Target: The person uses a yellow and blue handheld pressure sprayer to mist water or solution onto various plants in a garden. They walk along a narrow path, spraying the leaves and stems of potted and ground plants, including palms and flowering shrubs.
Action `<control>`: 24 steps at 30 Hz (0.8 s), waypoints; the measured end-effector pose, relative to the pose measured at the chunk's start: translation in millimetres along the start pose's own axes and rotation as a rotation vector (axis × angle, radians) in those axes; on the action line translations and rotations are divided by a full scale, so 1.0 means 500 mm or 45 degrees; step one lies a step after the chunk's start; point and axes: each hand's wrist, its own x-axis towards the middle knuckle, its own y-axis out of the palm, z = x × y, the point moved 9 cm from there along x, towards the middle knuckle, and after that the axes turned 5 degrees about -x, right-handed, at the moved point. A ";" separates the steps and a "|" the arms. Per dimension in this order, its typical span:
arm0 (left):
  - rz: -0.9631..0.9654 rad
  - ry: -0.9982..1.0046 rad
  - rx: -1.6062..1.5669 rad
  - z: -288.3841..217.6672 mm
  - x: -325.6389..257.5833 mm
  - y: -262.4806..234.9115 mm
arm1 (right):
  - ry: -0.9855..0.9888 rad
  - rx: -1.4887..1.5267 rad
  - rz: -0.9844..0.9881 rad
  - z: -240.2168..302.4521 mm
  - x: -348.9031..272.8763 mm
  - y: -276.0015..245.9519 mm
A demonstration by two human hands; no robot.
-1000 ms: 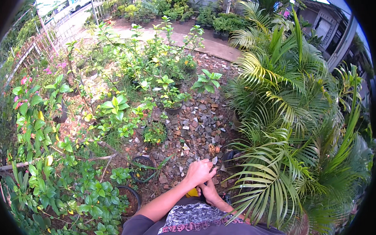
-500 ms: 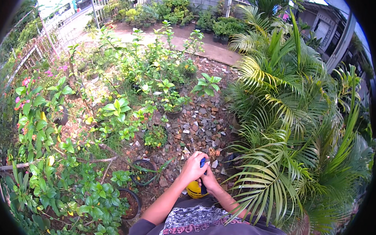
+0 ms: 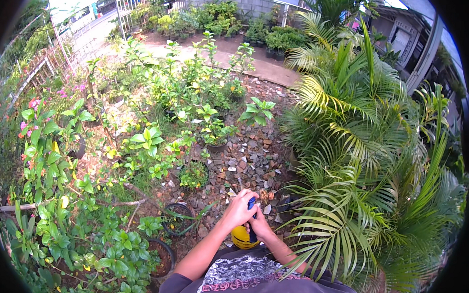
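Both the left hand (image 3: 239, 209) and right hand (image 3: 260, 228) close their fingers around a blue handle (image 3: 251, 203) over a yellow container (image 3: 243, 239), near stony ground (image 3: 249, 156), less hidden than a second ago, leaving their shared hold visible.

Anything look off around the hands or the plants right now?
Some palm fronds at right look yellowed beside greener ones, perhaps partly from sunlight; a bare branch runs among leafy plants at left. No spill shows near the yellow container.
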 end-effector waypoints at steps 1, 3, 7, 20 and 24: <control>0.002 -0.004 0.012 -0.002 0.005 -0.001 | 0.007 0.002 -0.008 0.006 -0.002 0.000; 0.003 -0.015 0.040 0.002 0.013 -0.005 | -0.008 0.000 -0.017 0.017 -0.009 0.007; 0.084 -0.018 0.046 0.004 0.046 0.008 | -0.111 0.008 -0.089 0.033 -0.001 -0.002; 0.023 0.199 -0.007 -0.093 0.115 -0.003 | -0.440 -0.241 -0.262 0.145 0.038 -0.045; 0.026 0.155 -0.049 -0.095 0.145 -0.004 | -0.484 -0.206 -0.244 0.167 0.064 -0.054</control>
